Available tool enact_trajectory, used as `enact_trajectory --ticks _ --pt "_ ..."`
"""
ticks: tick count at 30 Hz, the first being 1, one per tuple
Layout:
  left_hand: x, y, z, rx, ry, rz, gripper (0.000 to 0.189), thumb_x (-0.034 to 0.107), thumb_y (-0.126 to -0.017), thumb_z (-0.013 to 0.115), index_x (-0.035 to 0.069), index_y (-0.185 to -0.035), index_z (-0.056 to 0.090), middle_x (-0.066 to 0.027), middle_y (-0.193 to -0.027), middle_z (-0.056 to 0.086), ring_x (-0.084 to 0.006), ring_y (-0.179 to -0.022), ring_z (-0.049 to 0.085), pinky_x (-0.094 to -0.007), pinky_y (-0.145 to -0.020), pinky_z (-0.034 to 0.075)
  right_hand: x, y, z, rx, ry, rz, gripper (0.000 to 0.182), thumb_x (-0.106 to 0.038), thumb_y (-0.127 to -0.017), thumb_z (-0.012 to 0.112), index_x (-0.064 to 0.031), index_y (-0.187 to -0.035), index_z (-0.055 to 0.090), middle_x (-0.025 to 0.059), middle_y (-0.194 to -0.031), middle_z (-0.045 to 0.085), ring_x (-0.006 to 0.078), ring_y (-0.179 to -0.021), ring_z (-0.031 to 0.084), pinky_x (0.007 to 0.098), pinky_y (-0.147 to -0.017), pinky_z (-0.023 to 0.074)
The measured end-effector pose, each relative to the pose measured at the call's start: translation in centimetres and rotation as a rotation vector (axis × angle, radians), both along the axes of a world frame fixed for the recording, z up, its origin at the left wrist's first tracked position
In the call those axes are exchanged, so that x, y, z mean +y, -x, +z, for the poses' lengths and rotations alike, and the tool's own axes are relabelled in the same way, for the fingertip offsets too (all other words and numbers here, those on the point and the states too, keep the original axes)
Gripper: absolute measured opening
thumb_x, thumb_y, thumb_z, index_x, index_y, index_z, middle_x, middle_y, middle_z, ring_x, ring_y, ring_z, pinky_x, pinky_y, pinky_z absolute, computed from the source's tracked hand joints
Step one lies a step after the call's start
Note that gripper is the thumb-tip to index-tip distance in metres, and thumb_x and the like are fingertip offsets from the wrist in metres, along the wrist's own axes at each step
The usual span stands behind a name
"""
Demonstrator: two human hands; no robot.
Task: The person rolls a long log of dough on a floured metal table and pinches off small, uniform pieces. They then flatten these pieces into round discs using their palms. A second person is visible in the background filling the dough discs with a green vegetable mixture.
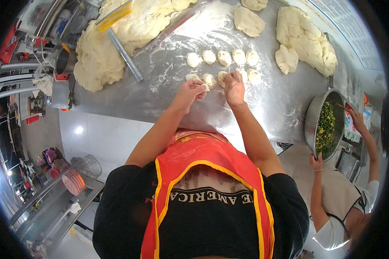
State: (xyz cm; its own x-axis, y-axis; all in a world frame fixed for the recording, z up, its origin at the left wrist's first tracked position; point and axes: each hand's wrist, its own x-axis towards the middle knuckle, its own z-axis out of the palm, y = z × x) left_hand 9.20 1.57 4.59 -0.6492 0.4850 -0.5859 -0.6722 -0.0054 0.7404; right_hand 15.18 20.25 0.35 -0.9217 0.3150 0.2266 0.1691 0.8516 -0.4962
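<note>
My left hand (193, 92) pinches a small piece of dough (206, 87) between thumb and fingers, just in front of the near row of dough pieces. My right hand (235, 87) is at that row, its fingertips curled down beside a dough piece (221, 78); whether they grip any dough cannot be told. Another dough piece (209, 80) lies between my hands. Behind them runs a second row of small round dough pieces (224, 57) on the floured metal worktop (116, 105).
A large dough mass (99, 61) lies at left, with a metal rod (124, 55) and a yellow-handled scraper (115, 16). More dough (306, 39) sits at right. A co-worker's hands hold a utensil and a metal bowl (311, 129) of chopped green filling (325, 129) at the worktop's right end.
</note>
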Motion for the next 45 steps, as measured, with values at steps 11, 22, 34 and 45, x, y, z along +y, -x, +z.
enact_trajectory --ticks 11,22,34,45 --pt "0.5 -1.1 -0.4 -0.315 -0.215 0.059 0.012 0.013 -0.088 0.064 0.003 -0.095 0.062 -0.003 -0.085 0.063 -0.0099 -0.073 0.058 -0.0222 -0.066 0.049 -3.7 -1.4 6.7 -0.271 0.842 0.061 0.033 -0.009 -0.079 0.072 0.0006 -0.11 0.064 0.0039 -0.083 0.064 0.0094 -0.074 0.059 0.025 -0.067 0.0497" --pt "0.1 3.2 0.5 0.189 0.094 -0.446 0.016 0.016 -0.086 0.064 0.002 -0.095 0.066 -0.0006 -0.082 0.064 -0.0089 -0.072 0.058 -0.0231 -0.066 0.046 0.0 -0.1 4.0 -0.138 0.801 -0.254 0.028 -0.005 -0.087 0.055 0.0038 -0.112 0.062 0.0098 -0.08 0.065 0.0146 -0.071 0.061 0.0268 -0.066 0.0484" --pt "7.8 11.4 -2.1 1.153 0.872 -0.501 0.016 0.02 -0.081 0.066 0.005 -0.086 0.065 -0.0155 -0.086 0.062 -0.0316 -0.088 0.063 -0.0421 -0.075 0.049 -4.0 2.0 1.4 -0.112 0.5 -0.051 0.007 -0.006 -0.08 0.061 0.001 -0.078 0.061 0.0144 -0.077 0.059 0.0297 -0.072 0.058 0.0364 -0.066 0.0464" --pt "-2.3 9.5 -5.0 1.247 0.727 0.003 0.022 0.011 -0.084 0.058 0.003 -0.105 0.056 -0.0174 -0.1 0.058 -0.0365 -0.097 0.055 -0.0437 -0.085 0.043 0.2 7.8 2.8 -0.512 0.416 0.29 0.014 -0.011 -0.085 0.059 -0.0005 -0.094 0.059 0.0133 -0.079 0.063 0.0236 -0.063 0.063 0.0354 -0.057 0.0514"
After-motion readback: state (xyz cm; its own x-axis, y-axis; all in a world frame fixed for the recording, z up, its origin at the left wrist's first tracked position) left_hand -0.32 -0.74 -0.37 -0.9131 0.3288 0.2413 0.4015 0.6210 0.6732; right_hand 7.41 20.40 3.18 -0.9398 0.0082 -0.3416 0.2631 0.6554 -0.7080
